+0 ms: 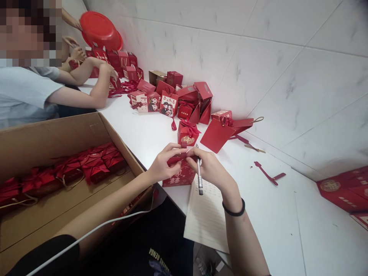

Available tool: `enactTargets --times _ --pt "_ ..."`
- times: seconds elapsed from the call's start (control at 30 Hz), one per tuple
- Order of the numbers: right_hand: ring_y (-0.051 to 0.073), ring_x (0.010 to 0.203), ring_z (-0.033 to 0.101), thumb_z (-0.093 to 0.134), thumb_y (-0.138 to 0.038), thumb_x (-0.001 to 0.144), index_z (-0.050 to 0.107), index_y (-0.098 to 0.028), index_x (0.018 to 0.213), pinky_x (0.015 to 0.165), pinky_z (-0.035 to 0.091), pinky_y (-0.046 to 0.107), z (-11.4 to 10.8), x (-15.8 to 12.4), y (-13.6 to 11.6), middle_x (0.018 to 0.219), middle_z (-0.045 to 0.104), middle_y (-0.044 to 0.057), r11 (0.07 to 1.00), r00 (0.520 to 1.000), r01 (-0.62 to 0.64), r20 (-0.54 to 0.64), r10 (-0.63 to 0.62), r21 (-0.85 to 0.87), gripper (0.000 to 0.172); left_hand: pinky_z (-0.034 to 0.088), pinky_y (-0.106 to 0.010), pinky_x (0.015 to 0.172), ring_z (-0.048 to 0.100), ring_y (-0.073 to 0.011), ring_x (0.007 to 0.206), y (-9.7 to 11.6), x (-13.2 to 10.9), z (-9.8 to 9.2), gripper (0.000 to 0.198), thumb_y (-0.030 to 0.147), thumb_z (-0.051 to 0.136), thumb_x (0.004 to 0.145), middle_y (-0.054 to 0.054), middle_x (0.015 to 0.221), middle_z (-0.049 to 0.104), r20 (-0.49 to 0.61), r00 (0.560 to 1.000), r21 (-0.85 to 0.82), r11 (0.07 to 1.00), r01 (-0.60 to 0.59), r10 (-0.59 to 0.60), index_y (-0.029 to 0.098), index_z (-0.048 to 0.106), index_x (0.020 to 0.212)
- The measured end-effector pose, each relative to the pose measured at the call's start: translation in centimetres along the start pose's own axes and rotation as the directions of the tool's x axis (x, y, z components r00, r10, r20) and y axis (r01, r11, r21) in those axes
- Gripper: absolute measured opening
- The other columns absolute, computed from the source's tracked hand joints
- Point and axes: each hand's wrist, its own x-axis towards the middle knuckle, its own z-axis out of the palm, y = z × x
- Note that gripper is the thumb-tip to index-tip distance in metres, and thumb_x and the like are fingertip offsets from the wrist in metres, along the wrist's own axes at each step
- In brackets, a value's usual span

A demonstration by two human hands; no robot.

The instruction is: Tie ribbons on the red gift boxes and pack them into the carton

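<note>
Head view: a bowed box and a flattened red carton lie just behind the work, with a cardboard crate to the left. The red gift box stands at the table edge beside a notepad. The left hand and right hand meet over it with wrists low, both pinching its top flaps. The right hand also carries a pen.

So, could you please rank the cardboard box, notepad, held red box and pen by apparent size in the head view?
1. cardboard box
2. notepad
3. held red box
4. pen
</note>
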Motion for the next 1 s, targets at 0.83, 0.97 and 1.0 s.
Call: enactTargets --times 0.83,0.97,1.0 --pt "0.012 0.067 0.052 0.049 -0.007 0.078 0.051 -0.019 0.083 0.063 0.04 0.023 0.23 0.02 0.54 0.078 0.058 -0.001 1.0 1.0 0.0 0.009 0.0 -0.007 0.013 0.051 -0.026 0.075 0.059 -0.012 0.081 0.18 0.29 -0.09 0.033 0.008 0.05 0.077 -0.004 0.089 0.061 0.013 1.0 -0.053 0.999 -0.006 0.007 0.018 0.059 0.107" --pt "0.013 0.066 0.051 0.048 -0.008 0.079 0.052 -0.019 0.082 0.062 0.04 0.023 0.25 0.03 0.56 0.076 0.058 -0.001 0.999 1.0 0.008 0.01 -0.008 -0.033 0.012 0.051 -0.026 0.074 0.059 -0.012 0.081 -0.01 0.21 -0.15 0.032 0.01 0.049 0.08 -0.004 0.09 0.061 0.031 0.999 -0.023 1.0 -0.01 0.011 0.018 0.059 0.11" --pt "0.013 0.066 0.051 0.048 -0.008 0.08 0.052 -0.019 0.082 0.062 0.04 0.024 0.23 0.04 0.51 0.076 0.058 -0.001 0.999 1.0 0.004 0.016 -0.004 -0.039 0.012 0.051 -0.026 0.074 0.059 -0.0122 0.082 -0.09 0.19 -0.16 0.032 0.01 0.049 0.08 -0.004 0.09 0.061 0.033 0.999 -0.016 1.0 -0.019 0.02 0.018 0.059 0.11"
